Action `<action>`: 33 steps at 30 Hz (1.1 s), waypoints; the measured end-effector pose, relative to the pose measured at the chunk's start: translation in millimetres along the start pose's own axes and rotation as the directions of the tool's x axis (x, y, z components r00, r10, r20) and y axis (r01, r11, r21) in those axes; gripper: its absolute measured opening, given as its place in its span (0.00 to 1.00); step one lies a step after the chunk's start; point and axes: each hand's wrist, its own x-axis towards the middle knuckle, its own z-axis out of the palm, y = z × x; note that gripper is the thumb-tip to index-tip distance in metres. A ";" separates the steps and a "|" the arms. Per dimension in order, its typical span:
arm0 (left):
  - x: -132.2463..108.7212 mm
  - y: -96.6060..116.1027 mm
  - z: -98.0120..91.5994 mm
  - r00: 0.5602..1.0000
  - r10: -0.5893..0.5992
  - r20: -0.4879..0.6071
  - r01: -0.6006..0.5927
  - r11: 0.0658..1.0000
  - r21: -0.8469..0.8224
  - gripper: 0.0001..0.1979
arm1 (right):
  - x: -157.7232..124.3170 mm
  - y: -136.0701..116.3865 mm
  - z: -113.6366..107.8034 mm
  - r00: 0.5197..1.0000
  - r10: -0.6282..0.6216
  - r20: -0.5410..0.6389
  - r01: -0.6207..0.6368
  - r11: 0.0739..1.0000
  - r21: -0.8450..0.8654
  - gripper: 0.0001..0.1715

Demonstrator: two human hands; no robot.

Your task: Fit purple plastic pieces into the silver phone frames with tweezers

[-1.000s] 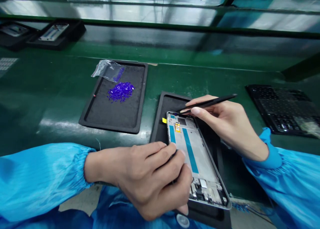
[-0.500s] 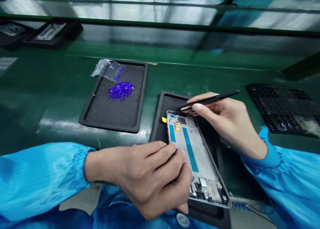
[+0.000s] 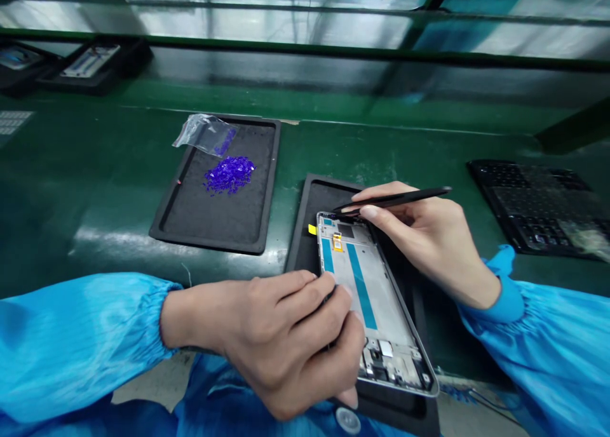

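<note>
An opened phone frame point(image 3: 386, 291), silver with blue strips and a small orange flex piece, lies tilted over a black tray point(image 3: 305, 246). Gripping its left long edge is my left hand point(image 3: 290, 335), fingers closed along the side. My right hand point(image 3: 424, 234) pinches black tweezers point(image 3: 400, 197), whose tips reach the phone's top edge. Whether the tips hold a small part is too fine to make out. A yellow tab point(image 3: 312, 229) sticks out at the frame's upper left.
Left of the phone, a second black tray point(image 3: 214, 221) bears a pile of tiny purple pieces point(image 3: 231, 174) and a clear plastic bag point(image 3: 203, 132). A dark compartmented tray point(image 3: 538, 195) lies at the right. More trays with phone parts point(image 3: 90, 62) stand at the back left.
My right hand has shifted slightly left, and the tweezers have tilted a little flatter at the phone's top edge. My left hand keeps its grip.
</note>
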 end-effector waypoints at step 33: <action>-2.1 3.0 -0.1 0.932 -0.019 0.361 0.043 0.997 -0.058 0.19 | 20.9 40.0 -7.2 0.934 0.306 -0.186 -0.111 0.741 0.662 0.22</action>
